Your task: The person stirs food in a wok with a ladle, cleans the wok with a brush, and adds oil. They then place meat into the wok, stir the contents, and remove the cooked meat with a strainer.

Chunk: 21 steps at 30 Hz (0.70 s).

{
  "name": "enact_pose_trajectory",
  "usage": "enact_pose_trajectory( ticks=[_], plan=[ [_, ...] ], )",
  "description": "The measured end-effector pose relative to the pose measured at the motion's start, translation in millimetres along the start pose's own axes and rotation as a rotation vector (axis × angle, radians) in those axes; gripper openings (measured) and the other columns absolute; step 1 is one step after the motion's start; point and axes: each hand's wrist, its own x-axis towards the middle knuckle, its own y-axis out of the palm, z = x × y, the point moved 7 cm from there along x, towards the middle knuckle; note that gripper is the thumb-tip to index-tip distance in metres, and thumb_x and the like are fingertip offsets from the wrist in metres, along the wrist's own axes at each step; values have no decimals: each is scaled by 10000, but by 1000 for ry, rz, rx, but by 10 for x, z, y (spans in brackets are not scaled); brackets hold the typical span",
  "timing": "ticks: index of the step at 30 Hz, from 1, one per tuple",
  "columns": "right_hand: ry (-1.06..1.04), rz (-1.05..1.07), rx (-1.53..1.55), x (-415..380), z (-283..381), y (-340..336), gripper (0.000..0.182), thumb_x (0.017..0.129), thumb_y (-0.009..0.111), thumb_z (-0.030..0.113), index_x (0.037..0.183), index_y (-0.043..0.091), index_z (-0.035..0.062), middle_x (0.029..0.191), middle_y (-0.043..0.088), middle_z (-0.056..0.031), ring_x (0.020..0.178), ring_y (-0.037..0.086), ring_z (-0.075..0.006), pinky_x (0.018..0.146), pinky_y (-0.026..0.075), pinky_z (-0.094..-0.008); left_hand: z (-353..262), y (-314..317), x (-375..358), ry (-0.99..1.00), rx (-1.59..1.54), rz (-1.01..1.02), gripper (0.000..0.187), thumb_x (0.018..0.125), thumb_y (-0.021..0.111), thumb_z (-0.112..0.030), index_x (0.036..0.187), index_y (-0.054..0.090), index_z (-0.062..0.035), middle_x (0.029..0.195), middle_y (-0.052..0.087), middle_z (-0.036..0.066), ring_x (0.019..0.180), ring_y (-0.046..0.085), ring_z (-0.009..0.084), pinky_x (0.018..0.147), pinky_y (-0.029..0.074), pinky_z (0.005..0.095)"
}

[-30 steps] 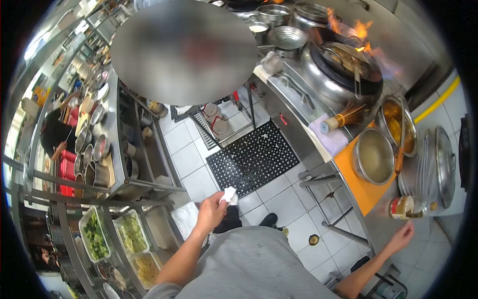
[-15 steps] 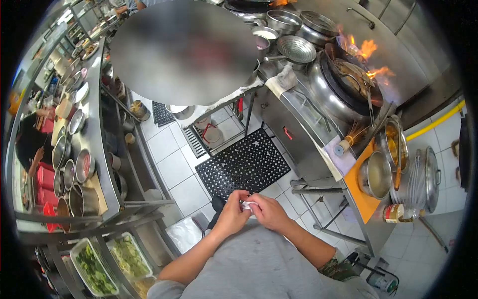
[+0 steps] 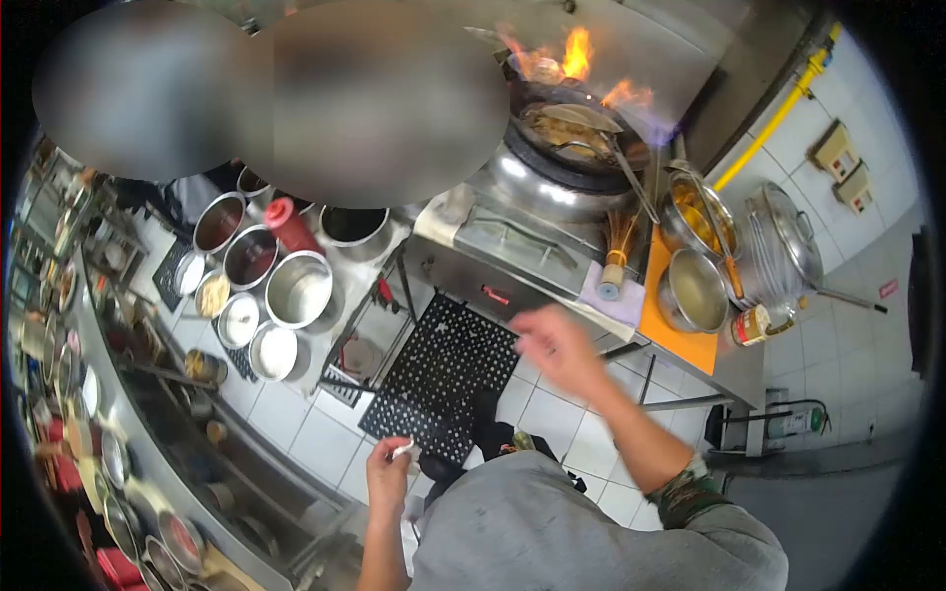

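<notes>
My left hand (image 3: pixel 387 475) is low in front of my body, its fingers closed on a small crumpled white scrap (image 3: pixel 403 449) that looks like tissue or paper. Higher and to the right, my right hand (image 3: pixel 560 353) reaches out over the floor, a little smeared by motion. Its fingers look loosely extended, and I see nothing in them. Nearest to it is the counter edge, where a bamboo wok brush (image 3: pixel 617 258) stands on a folded pale cloth (image 3: pixel 626 307).
Flames rise behind a wok (image 3: pixel 576 133) holding a ladle and strainer. Metal bowls (image 3: pixel 695 291) sit on an orange board (image 3: pixel 680 340). Several pots (image 3: pixel 301 289) and a red bottle (image 3: pixel 291 227) crowd the left cart. A black perforated mat (image 3: pixel 443 374) covers some floor tiles.
My hands, together on the white scrap before, have parted. The left keeps the scrap and has moved left and down; the right has moved up toward the counter. The view has turned.
</notes>
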Motion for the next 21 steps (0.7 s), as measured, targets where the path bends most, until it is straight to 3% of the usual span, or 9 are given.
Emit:
enact_pose_trajectory(
  ticks=[3,5,6,8,13,16,17,20,21],
  plan=[
    [-56,-438,-306,462,-318,-1227,208,852,597,152,1036,624,59,913,609,-115,780,617,-256,702,501,-348,22,-86,145,-52,74,-42,166,788,553,32,939,590,-23,842,596,30,742,533,104,645,430,233],
    [96,-462,-603,732,-527,-1759,309,854,599,195,1129,575,57,1018,585,-156,849,609,-318,779,496,-399,7,-124,238,-36,85,-58,168,787,563,29,945,590,-21,844,596,34,739,536,116,658,439,241],
    [99,-483,-593,848,-663,-1920,309,854,599,195,1129,575,57,1018,585,-156,849,609,-318,779,496,-399,-45,-146,282,-54,91,-86,169,789,571,21,952,588,-19,847,595,37,739,538,117,659,443,243],
    [313,-387,-849,1093,-1137,-2067,426,841,609,213,1209,503,26,1148,525,-212,953,588,-377,836,480,-439,-250,-141,349,-107,96,-152,164,801,595,-9,965,588,-15,849,595,40,756,554,125,663,458,256],
    [518,-206,-870,1543,-1858,-2095,402,836,518,78,1220,459,-24,1206,499,-271,1054,552,-424,850,470,-478,-448,-170,615,-60,129,-200,155,813,589,-23,967,583,-10,848,594,46,740,568,131,636,480,264],
    [525,-261,-693,1568,-1706,-2474,302,791,466,2,1082,545,-25,931,601,-300,986,561,-431,864,438,-489,-407,-277,727,-56,99,-231,158,816,580,-20,973,578,-3,850,594,55,718,574,134,617,488,263],
    [436,-353,-683,1522,-1636,-2609,271,803,438,3,1041,565,-22,911,601,-303,922,559,-455,822,447,-487,-358,-325,733,-72,47,-254,162,817,576,-16,979,576,0,849,594,60,705,575,135,610,490,261],
    [381,-399,-641,1435,-1888,-2982,222,821,469,24,1012,574,-16,974,611,-282,996,561,-433,831,459,-461,-247,-361,822,-86,55,-261,169,829,581,-26,997,576,-1,836,593,64,710,584,143,600,497,266],
    [423,-393,-640,1401,-1893,-3071,191,834,479,45,987,576,-16,908,620,-263,891,594,-414,754,478,-447,-196,-390,854,-115,62,-273,165,835,582,-33,997,578,-2,831,592,64,708,589,145,595,500,267]
  ],
)
